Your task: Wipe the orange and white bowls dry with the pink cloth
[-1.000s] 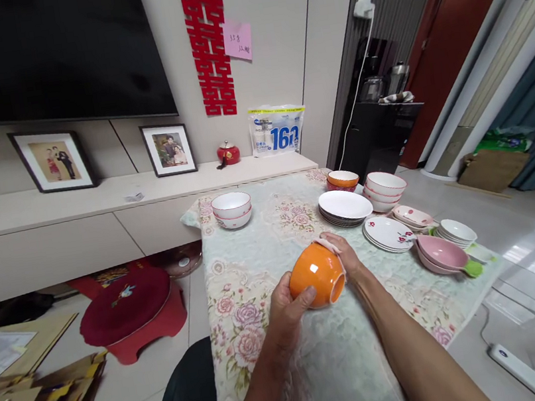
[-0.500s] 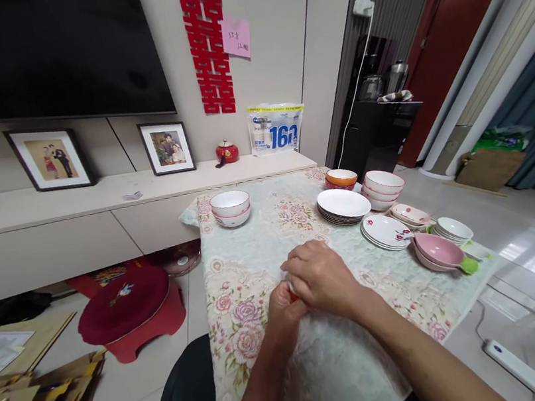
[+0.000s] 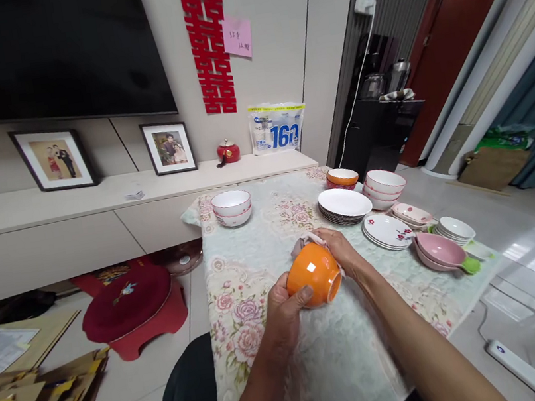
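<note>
An orange bowl is tipped on its side above the table, its foot ring facing right and toward me. My left hand grips its left side, thumb laid across the outer wall. On the far right side, my right hand is closed around a pale cloth pressed at the bowl's rim; its fingertips are partly hidden behind the bowl. Two white bowls with red rims sit stacked ahead on the left of the floral tablecloth.
To the right are white plates, flowered plates, an orange-topped bowl stack, white bowls and pink bowls. A red stool stands left of the table. A power strip lies on the floor at right.
The orange bowl, mostly hidden under my hands before, has turned so its outside shows. My right hand has shifted to its right side, and the cloth has come into view.
</note>
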{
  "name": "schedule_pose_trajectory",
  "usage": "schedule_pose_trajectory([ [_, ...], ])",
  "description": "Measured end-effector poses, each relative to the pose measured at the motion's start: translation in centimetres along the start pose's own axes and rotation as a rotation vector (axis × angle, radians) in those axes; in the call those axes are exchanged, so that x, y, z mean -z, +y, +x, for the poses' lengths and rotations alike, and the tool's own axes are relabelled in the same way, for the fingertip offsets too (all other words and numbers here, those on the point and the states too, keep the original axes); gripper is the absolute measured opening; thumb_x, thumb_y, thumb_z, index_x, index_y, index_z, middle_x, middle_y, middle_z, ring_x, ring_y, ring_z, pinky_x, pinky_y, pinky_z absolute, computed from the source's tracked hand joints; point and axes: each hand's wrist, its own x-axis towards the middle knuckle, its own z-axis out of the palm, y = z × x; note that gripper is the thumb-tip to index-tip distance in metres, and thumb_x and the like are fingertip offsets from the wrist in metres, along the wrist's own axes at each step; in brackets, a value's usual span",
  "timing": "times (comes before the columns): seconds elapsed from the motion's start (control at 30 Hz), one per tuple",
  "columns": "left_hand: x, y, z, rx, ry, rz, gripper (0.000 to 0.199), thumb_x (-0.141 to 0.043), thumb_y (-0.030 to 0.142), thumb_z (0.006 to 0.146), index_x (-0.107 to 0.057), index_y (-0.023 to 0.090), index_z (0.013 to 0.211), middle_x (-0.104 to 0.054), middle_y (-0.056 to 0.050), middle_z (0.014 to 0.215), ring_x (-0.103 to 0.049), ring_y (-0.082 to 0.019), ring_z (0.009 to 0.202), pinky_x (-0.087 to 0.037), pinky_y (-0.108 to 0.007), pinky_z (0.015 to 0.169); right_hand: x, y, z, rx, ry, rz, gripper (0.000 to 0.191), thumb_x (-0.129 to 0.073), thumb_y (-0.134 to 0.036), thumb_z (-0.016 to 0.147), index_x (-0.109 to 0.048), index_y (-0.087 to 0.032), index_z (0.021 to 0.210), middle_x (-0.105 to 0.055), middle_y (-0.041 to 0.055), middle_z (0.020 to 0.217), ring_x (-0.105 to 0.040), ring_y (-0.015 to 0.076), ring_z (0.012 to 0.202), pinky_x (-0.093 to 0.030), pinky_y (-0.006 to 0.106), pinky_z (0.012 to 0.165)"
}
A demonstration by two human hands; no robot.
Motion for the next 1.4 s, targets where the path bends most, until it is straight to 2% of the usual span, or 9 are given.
schedule_pose_trajectory([
  [0.1,-0.2,0.3,0.1,-0.009,0.009,-0.017,0.041,-0.086,0.028,0.061,-0.068,0.013,0.094,-0.074,-0.006,0.084,-0.067,-0.02,0.074,-0.051,-0.032,0.076,0.0,0.6,-0.8,0.087,0.091,-0.111,0.03,-0.049,-0.034,0.082,-0.072,-0.017,0.093,-0.074,0.0072,0.1,-0.066,0.0245,0.095,-0.049,0.036,0.085],
  [0.23,-0.5,0.5,0.3,-0.02,0.0,-0.069,0.045,-0.084,0.028,0.063,-0.068,0.013,0.103,-0.075,-0.008,0.091,-0.069,-0.023,0.084,-0.051,-0.035,0.082,-1.4,-0.6,-3.7,0.393,0.161,-0.433,0.036,-0.042,-0.028,0.092,-0.069,-0.018,0.115,-0.07,0.011,0.119,-0.063,0.0247,0.112,-0.046,0.042,0.1],
  [0.33,-0.5,0.6,0.3,-0.056,-0.007,-0.106,0.043,-0.083,0.027,0.065,-0.069,0.014,0.104,-0.075,-0.007,0.096,-0.068,-0.023,0.093,-0.05,-0.034,0.088,-3.5,-1.8,-6.3,0.667,0.073,-0.649,0.037,-0.043,-0.016,0.092,-0.066,-0.02,0.121,-0.067,0.0096,0.127,-0.055,0.0243,0.125,-0.04,0.044,0.109],
  [0.43,-0.4,0.5,0.2,-0.064,-0.029,-0.128,0.042,-0.083,0.026,0.066,-0.069,0.016,0.104,-0.074,-0.007,0.101,-0.066,-0.024,0.1,-0.048,-0.035,0.091,-4.8,-2.5,-7.3,0.769,-0.033,-0.776,0.041,-0.044,-0.01,0.09,-0.065,-0.019,0.125,-0.067,0.0094,0.127,-0.05,0.0265,0.13,-0.033,0.049,0.114],
  [0.6,-0.6,0.4,0.0,-0.051,-0.031,-0.15,0.046,-0.083,0.028,0.067,-0.068,0.015,0.108,-0.074,-0.009,0.104,-0.067,-0.027,0.104,-0.048,-0.038,0.093,-2.9,-2.1,-4.2,0.536,-0.026,-0.542,0.036,-0.044,-0.023,0.093,-0.069,-0.02,0.119,-0.069,0.0097,0.123,-0.06,0.0245,0.117,-0.043,0.043,0.104],
  [0.77,-0.7,0.5,0.1,-0.041,0.025,-0.113,0.049,-0.085,0.029,0.064,-0.069,0.013,0.106,-0.076,-0.01,0.1,-0.069,-0.028,0.096,-0.05,-0.039,0.09,-1.2,0.2,-1.0,0.004,0.044,0.07,0.029,-0.059,-0.036,0.083,-0.074,-0.021,0.103,-0.075,0.005,0.105,-0.066,0.0251,0.102,-0.049,0.035,0.09],
  [0.93,-0.3,0.3,0.1,-0.028,0.006,-0.061,0.048,-0.086,0.028,0.063,-0.068,0.014,0.105,-0.076,-0.01,0.097,-0.07,-0.025,0.088,-0.05,-0.037,0.086,-2.0,2.8,-0.9,-0.265,-0.032,0.617,0.021,-0.066,-0.041,0.073,-0.068,-0.02,0.076,-0.072,0.002,0.075,-0.066,0.0201,0.071,-0.051,0.03,0.068],
  [1.17,0.0,0.2,0.1,-0.01,-0.024,0.041,0.038,-0.083,0.034,0.069,-0.069,0.014,0.098,-0.073,-0.005,0.088,-0.065,-0.019,0.08,-0.048,-0.03,0.078,-0.7,3.2,-1.4,-0.142,0.074,0.651,0.018,-0.07,-0.034,0.066,-0.059,-0.02,0.067,-0.065,-0.001,0.066,-0.058,0.0157,0.063,-0.047,0.026,0.063],
  [1.4,-0.3,1.1,-0.1,0.028,-0.032,0.05,0.034,-0.081,0.039,0.069,-0.068,0.014,0.088,-0.07,-0.004,0.078,-0.063,-0.018,0.072,-0.047,-0.031,0.074,0.6,1.8,-1.9,0.093,0.053,0.087,0.029,-0.059,-0.045,0.077,-0.068,-0.018,0.078,-0.069,0.0042,0.08,-0.061,0.0204,0.075,-0.047,0.03,0.069],
])
